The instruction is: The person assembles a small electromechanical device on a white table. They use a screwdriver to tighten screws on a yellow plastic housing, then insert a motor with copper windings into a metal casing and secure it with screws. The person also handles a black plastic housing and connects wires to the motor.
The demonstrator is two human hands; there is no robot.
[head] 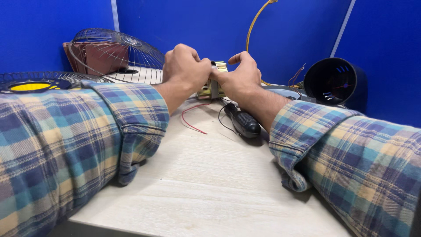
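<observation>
Plaid sleeves [66, 149] lead to the left hand [184, 70] and right hand [241, 77], both pinched shut at twelve o'clock around a small motor [217, 85], probably dense, rigid, best gripped by its metal sides.

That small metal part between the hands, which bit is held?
Both hands, left hand and right hand, grip the metal part at its top, one per side.

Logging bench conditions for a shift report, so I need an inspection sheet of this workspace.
Surface: pale wood-grain table.
Job's things: small metal motor part, held between left hand and right hand.
Clutter: black-handled screwdriver; wire fan guard; second guard with yellow centre; black round housing.
Grippers: both hands closed on the part.
Cables: red wire, black wire, yellow cable.
Surroundings: blue partition walls.
</observation>
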